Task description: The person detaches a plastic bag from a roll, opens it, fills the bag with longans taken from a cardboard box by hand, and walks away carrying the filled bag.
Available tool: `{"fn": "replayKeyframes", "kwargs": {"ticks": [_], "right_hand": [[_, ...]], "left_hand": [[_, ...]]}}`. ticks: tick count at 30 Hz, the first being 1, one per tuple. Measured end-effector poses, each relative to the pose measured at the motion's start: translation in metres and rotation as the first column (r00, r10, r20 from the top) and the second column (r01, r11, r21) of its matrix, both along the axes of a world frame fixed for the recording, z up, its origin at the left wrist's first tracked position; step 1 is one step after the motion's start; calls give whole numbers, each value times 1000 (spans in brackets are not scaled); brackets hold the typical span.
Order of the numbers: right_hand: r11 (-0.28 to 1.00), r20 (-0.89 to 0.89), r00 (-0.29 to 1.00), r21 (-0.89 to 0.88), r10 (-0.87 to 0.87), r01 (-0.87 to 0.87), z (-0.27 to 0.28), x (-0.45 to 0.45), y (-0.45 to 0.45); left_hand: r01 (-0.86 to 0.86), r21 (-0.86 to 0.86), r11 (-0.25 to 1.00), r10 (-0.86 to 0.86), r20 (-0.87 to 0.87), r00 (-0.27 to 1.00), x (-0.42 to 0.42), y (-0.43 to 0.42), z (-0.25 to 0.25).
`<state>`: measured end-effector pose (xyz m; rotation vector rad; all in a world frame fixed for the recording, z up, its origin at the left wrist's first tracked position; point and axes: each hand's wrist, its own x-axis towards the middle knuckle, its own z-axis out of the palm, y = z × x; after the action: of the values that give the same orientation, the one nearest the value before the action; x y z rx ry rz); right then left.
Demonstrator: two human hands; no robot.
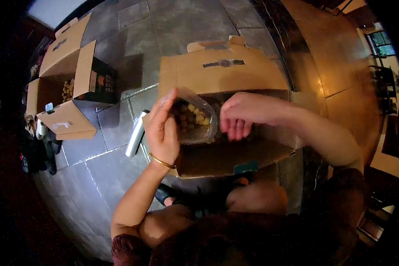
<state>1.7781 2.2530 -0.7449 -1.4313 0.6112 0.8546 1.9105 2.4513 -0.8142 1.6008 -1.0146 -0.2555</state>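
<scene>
My left hand (162, 131), with a bangle on the wrist, grips the near-left rim of a clear plastic bag (212, 122). Inside the bag lie several small round yellowish and brown pieces (197, 114), perhaps fruits or nuts; their kind is unclear. The bag sits at the left part of an opened cardboard box (199, 159). Just right of the bag's mouth, over the box, hangs my right hand (239, 116), its fingers curled downward. Whatever its fingers may hold is hidden from view.
A second opened cardboard box (68, 113) at the left contains similar round brown pieces (68, 90). On the tiled floor (95, 177) a shiny silver cylinder (136, 135) lies beside the nearer box. Shoes (48, 153) are at the far left.
</scene>
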Motion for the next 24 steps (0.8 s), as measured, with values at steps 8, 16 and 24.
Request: {"fn": "replayKeyframes", "kwargs": {"ticks": [8,16,24], "right_hand": [[568,72,741,-693,667,-445,-268,0,78],[632,139,775,-674,616,-383,-332,-13,109],[689,79,770,-509,633,-515,-300,-67,38]], "left_hand": [[-12,-32,999,9,-89,996,-6,-2,-1],[21,59,998,-20,-18,1000,-7,-3,4],[-9,38,999,10,-10,1000,-9,-5,4]]}}
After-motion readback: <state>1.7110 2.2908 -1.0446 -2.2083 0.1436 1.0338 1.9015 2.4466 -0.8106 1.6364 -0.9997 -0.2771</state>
